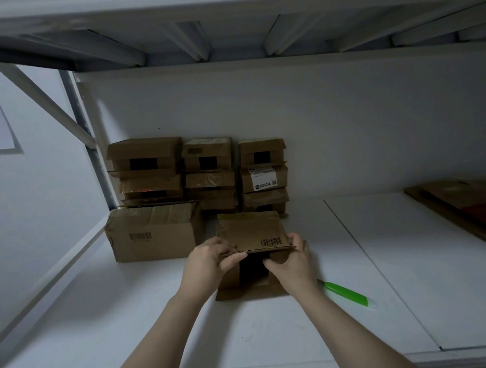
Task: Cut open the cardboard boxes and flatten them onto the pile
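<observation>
Both hands work on one small box [250, 234], and from the head view the likeliest slip is a torn flap. If tape or glue I cannot see still holds the far end, pulling the near flaps apart would rip the cardboard instead of letting it fold flat. A hard push could also slide the box back along the smooth white shelf [381, 261] into the three stacks of boxes [210, 168] close behind it and upset them. The green knife [349, 292] lies on the shelf just beside the right forearm, so a sweep of that arm might knock it away. I cannot tell whether its blade is out.

The left hand [209, 260] pinches the near edge of the top flap, fingers above and thumb under it. The right hand [292, 261] curls round the flap's right corner, its thumb reaching into the open end.

The box sits mid-shelf, just right of a larger box [154, 233] and well apart from the pile of flat cardboard [462, 200] at the far right. It is brown and corrugated, with a wrinkled, tape-marked top and a barcode near the right corner. Its near end gapes dark, and the bottom flap lies spread on the shelf
</observation>
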